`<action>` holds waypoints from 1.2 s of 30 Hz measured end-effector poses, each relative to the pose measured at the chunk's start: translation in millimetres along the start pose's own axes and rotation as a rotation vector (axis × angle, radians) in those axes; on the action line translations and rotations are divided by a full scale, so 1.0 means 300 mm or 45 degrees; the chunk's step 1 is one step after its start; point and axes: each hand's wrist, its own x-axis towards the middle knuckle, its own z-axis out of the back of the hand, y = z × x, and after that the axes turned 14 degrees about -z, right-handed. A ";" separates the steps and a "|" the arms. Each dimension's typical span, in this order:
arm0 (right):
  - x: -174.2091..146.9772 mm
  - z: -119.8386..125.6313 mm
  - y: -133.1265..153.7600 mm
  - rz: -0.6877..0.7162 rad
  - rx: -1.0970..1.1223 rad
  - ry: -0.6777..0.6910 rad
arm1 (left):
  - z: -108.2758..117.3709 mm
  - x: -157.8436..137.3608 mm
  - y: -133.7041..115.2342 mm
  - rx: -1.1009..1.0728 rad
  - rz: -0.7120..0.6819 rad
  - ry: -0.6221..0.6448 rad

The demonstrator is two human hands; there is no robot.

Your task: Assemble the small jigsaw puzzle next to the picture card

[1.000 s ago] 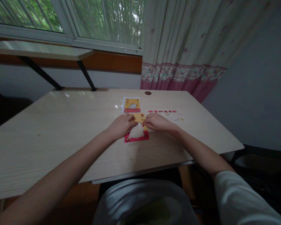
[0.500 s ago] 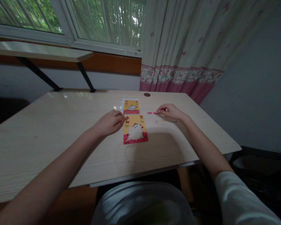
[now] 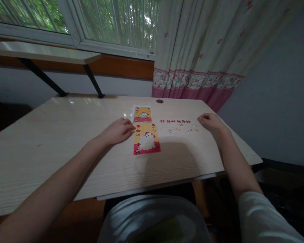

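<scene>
A partly filled jigsaw puzzle, yellow above and red below, lies flat with a pale gap in its lower middle. Beside its upper left edge rests my left hand, fingers loosely bent and thumb slightly apart, fingertips at the border. My right hand is low over the table on the right, thumb and fingers pinched together; whatever they may hold is hidden. Just left of it runs a row of red puzzle pieces. Several white and yellow pieces are scattered below that row.
A matching picture card lies directly behind the puzzle. The wooden table has a round cable hole near its back edge. A raised shelf stands at the back left, and a curtain hangs behind the table.
My right hand has moved right, away from the red row, uncovering more red pieces and the loose pieces below. My left hand stays at the puzzle's edge.
</scene>
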 end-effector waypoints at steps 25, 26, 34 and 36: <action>-0.063 -0.112 0.129 0.276 0.039 0.303 | -0.010 0.001 -0.005 0.089 -0.025 0.024; -0.065 -0.105 0.128 0.278 0.041 0.301 | -0.010 0.001 -0.005 0.092 -0.024 0.026; -0.050 -0.011 0.050 0.113 0.040 0.522 | -0.007 0.003 -0.010 0.063 -0.009 0.008; -0.050 0.006 0.037 0.064 0.036 0.607 | -0.009 0.002 -0.009 0.049 -0.012 -0.006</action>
